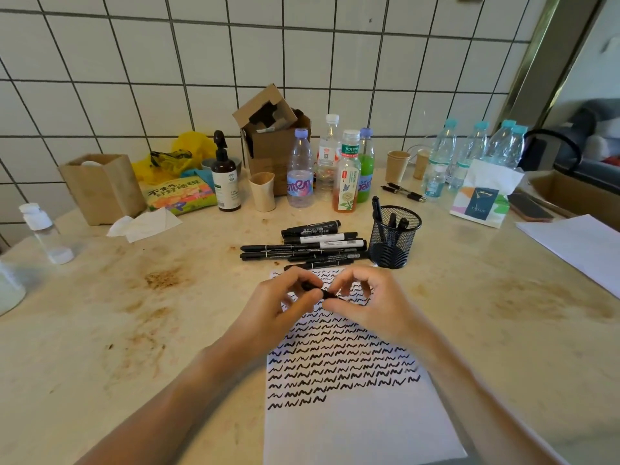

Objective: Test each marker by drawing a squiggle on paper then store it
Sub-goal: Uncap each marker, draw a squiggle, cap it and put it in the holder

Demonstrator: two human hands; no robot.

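Near the centre of the frame, a black marker is held over the upper part of a sheet of paper, pinched at one end by the curled fingers of the left hand and at the other by the thumb and forefinger of the right hand. Whether the cap is on or off cannot be told, as the marker is largely hidden by the fingers. Most of the paper is covered with rows of black squiggles, while its lower part is left blank. Just above the paper, a pile of black markers is laid flat on the stained table. Beside the pile, to its right, a black mesh pen cup is stood upright with several markers in it. Bottles and a cardboard box are ranged along the tiled wall behind.
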